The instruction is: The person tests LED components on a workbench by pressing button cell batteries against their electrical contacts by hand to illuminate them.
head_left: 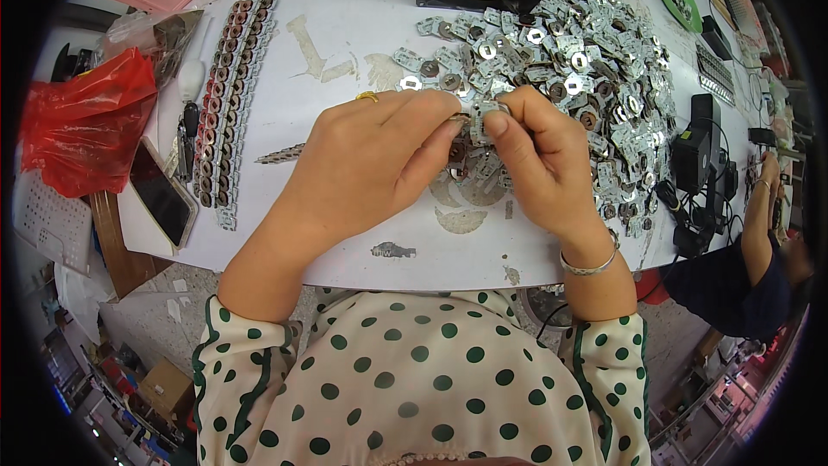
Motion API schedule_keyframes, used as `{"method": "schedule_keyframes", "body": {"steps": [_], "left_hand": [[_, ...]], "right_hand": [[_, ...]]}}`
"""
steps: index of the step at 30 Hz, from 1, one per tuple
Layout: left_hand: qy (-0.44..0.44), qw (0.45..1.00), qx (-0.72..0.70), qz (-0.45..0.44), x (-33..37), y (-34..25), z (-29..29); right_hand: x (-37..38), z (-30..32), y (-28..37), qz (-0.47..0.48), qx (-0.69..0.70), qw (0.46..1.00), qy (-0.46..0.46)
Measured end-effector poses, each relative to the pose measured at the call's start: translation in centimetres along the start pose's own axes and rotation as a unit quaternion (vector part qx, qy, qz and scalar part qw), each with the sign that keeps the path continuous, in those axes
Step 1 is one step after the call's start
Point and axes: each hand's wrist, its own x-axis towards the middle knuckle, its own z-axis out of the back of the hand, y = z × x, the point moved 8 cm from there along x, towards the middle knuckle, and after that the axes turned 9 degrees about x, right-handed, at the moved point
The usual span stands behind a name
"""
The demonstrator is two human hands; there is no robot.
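Metal plate: small silvery plate (485,112), pinched above the white tabletop (345,34).
Left hand (375,160): fingertips clamped on it.
Right hand (539,151): thumb pressing it too.
Handling: light, stiff, likely sharp-edged (hold by edges).
Pile: loose plates (595,60) just right.

We hold our left hand (371,164) and right hand (539,160) together, the fingertips of the 2 pinched and touching.

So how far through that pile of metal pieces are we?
Done: long rows of stacked pieces lie at the table's left. In hand: both hands, left and right, pinch one small metal piece between them. Left: a big loose pile to the right, so most remains.
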Motion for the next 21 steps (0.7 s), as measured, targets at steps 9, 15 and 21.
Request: {"method": "schedule_keyframes", "body": {"steps": [9,15,21], "left_hand": [[-0.051,0.999,-0.004,-0.009,0.2,-0.6,0.5],[-0.003,0.998,0.062,0.002,0.0,-0.8,-0.8],[0.061,0.994,0.086,0.032,0.0,0.8,-0.7]], "right_hand": [[-0.7,-0.1,-1.3,-0.111,0.142,0.983,-0.046],[0.0,1.1,-1.6,-0.104,0.084,0.99,-0.047],[0.7,2.5,0.2,0.029,-0.099,0.992,-0.072]]}}
